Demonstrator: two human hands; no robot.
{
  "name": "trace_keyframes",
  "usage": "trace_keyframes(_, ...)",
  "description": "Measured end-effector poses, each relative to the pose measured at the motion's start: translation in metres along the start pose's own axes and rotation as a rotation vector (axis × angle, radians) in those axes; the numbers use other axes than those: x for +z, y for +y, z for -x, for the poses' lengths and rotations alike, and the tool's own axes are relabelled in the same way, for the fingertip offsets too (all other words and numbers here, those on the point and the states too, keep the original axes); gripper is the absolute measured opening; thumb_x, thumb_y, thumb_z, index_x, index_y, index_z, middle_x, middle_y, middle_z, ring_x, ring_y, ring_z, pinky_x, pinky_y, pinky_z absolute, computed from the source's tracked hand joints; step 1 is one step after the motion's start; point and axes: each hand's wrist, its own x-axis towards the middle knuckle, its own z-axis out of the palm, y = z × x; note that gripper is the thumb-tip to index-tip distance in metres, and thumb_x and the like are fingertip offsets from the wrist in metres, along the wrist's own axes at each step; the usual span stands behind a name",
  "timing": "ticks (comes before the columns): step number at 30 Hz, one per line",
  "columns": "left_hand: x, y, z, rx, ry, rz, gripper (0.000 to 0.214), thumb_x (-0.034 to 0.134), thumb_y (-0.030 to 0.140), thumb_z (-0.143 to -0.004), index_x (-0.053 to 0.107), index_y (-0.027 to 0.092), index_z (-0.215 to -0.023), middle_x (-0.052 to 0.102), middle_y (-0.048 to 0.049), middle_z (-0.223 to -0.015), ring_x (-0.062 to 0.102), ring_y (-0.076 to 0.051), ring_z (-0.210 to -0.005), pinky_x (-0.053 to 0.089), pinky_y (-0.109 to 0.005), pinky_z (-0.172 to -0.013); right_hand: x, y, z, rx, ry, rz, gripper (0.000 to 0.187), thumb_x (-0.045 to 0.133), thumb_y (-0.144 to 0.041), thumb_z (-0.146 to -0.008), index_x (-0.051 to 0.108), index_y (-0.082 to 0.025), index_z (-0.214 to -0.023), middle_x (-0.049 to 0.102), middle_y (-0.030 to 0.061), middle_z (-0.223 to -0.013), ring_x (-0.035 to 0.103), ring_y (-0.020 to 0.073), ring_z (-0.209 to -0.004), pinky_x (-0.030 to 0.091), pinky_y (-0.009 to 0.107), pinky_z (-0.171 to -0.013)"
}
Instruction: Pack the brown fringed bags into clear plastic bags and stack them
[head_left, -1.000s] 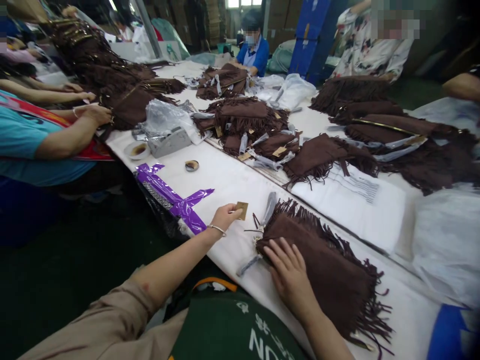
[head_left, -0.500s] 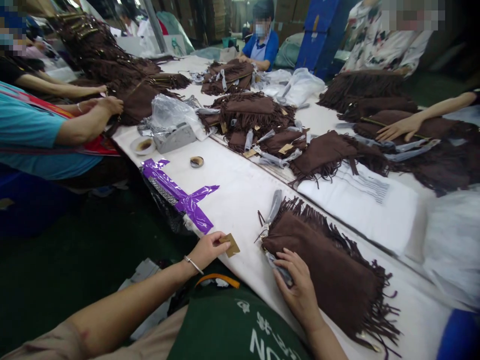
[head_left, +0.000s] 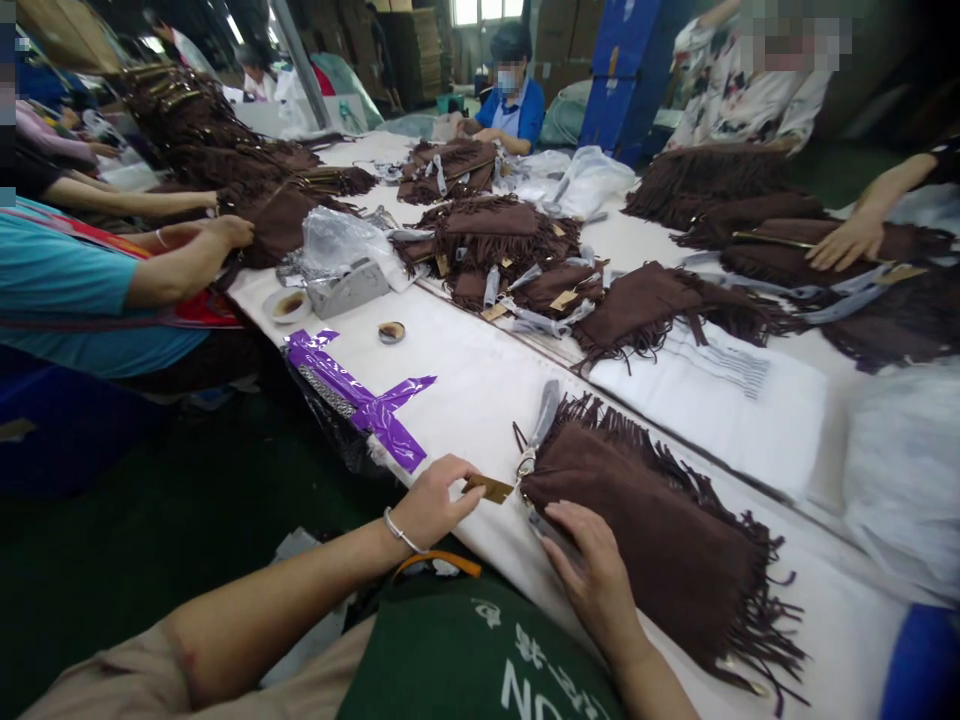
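Note:
A brown fringed suede bag [head_left: 660,530] lies flat on the white table [head_left: 457,360] in front of me. My left hand [head_left: 439,503] pinches a small gold-brown hang tag [head_left: 491,488] between thumb and fingers, close to the metal ring at the bag's near left corner. A thin white string seems to run from the tag to that ring. My right hand [head_left: 596,570] rests at the bag's near edge, thumb and fingers on either side of a plastic-wrapped strap [head_left: 553,532]. Another wrapped strap end [head_left: 547,405] sticks up beyond the corner.
Purple tape [head_left: 382,415] covers the table's left edge. Beyond lie a round tape roll [head_left: 391,332], a grey box [head_left: 349,290] and piled fringed bags [head_left: 510,235]. A folded white cloth [head_left: 712,390] lies behind my bag. Co-workers handle bags on both sides, one hand [head_left: 847,240] at right.
My left hand has moved right with the tag, up to the bag's corner ring. My right hand's fingers have drawn closer together. The co-worker's hand at right has shifted right.

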Motion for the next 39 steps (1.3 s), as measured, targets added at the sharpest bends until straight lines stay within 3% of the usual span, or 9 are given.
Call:
trace_keyframes(2,0.004,0.015,-0.007,0.197,-0.012,-0.034,0.014,0.053,0.024,-0.084,0.064,0.017,-0.085,0.062,-0.0048,-0.082,0.054,-0.018,-0.086,0.039,-0.033,-0.085,-0.002,-0.010,-0.012,0.061,0.013,-0.108,0.045,0.061,-0.033,-0.079,0.049,-0.025,-0.122,0.053,0.0078,-0.125,0.045,0.0249,-0.120,0.038,0.047,-0.100)
trace_keyframes(6,0.017,0.034,-0.030,0.409,-0.120,0.091,0.018,0.052,0.031,-0.087,0.065,0.019,-0.090,0.064,-0.0036,-0.085,0.055,-0.015,-0.086,0.038,-0.031,-0.089,-0.004,-0.017,-0.025,0.129,0.022,-0.302,0.014,0.057,-0.030,-0.082,0.062,-0.025,-0.094,0.059,0.0060,-0.114,0.044,0.0245,-0.121,0.037,0.047,-0.101)
trace_keyframes(10,0.032,0.022,-0.068,0.286,-0.027,0.080,0.024,0.050,0.037,-0.088,0.065,0.017,-0.088,0.065,-0.0039,-0.087,0.055,-0.015,-0.087,0.040,-0.030,-0.085,-0.011,-0.003,-0.011,0.200,0.089,-0.300,0.007,0.060,-0.029,-0.080,0.061,-0.023,-0.083,0.060,0.0070,-0.110,0.044,0.0249,-0.120,0.039,0.045,-0.098)
trace_keyframes(14,0.064,0.008,-0.101,0.331,-0.091,-0.265,0.023,0.070,0.038,-0.071,0.066,0.019,-0.083,0.063,-0.0057,-0.094,0.050,-0.024,-0.100,0.033,-0.042,-0.093,-0.016,0.020,-0.001,0.288,0.236,-0.123,0.021,0.060,-0.033,-0.079,0.060,-0.022,-0.097,0.059,0.0082,-0.111,0.048,0.0245,-0.115,0.039,0.046,-0.098)
trace_keyframes(18,0.086,0.003,-0.113,0.293,-0.122,-0.333,0.003,0.067,0.022,-0.071,0.065,0.019,-0.070,0.062,-0.0037,-0.099,0.046,-0.024,-0.108,0.027,-0.044,-0.099,-0.019,0.039,-0.005,0.315,0.357,0.130,0.038,0.059,-0.037,-0.078,0.055,-0.018,-0.111,0.058,0.0113,-0.113,0.043,0.0284,-0.119,0.033,0.051,-0.100)
trace_keyframes(22,0.075,-0.004,-0.121,0.195,-0.101,-0.287,0.011,0.062,0.035,-0.077,0.067,0.025,-0.078,0.062,-0.0003,-0.104,0.050,-0.020,-0.105,0.036,-0.035,-0.093,-0.023,0.036,-0.014,0.276,0.390,0.232,0.052,0.054,-0.036,-0.081,0.043,-0.017,-0.128,0.050,0.0127,-0.127,0.031,0.0300,-0.129,0.028,0.054,-0.103)
trace_keyframes(29,0.066,-0.011,-0.157,-0.024,-0.034,-0.336,0.042,0.054,0.053,-0.078,0.057,0.018,-0.102,0.064,-0.0061,-0.087,0.057,-0.025,-0.094,0.040,-0.042,-0.088,-0.005,0.001,-0.061,0.023,0.131,0.237,0.021,0.054,-0.033,-0.083,0.061,-0.023,-0.101,0.061,0.0055,-0.112,0.041,0.0244,-0.122,0.030,0.046,-0.103)
trace_keyframes(34,0.080,-0.013,-0.177,-0.070,-0.077,-0.290,0.057,0.067,0.033,-0.068,0.049,0.014,-0.118,0.064,-0.0074,-0.081,0.060,-0.028,-0.089,0.044,-0.040,-0.081,0.012,0.000,-0.092,-0.023,-0.010,0.262,0.017,0.055,-0.020,-0.079,0.062,-0.024,-0.094,0.058,0.0057,-0.114,0.037,0.0252,-0.125,0.026,0.047,-0.104)
trace_keyframes(39,0.064,-0.033,-0.172,-0.108,-0.033,-0.114,0.050,0.059,0.019,-0.069,0.050,0.012,-0.118,0.063,-0.0020,-0.072,0.061,-0.019,-0.072,0.047,-0.028,-0.068,0.014,0.017,-0.087,0.155,0.108,0.069,0.007,0.057,-0.028,-0.078,0.061,-0.023,-0.076,0.062,0.0048,-0.100,0.047,0.0243,-0.111,0.035,0.044,-0.095)
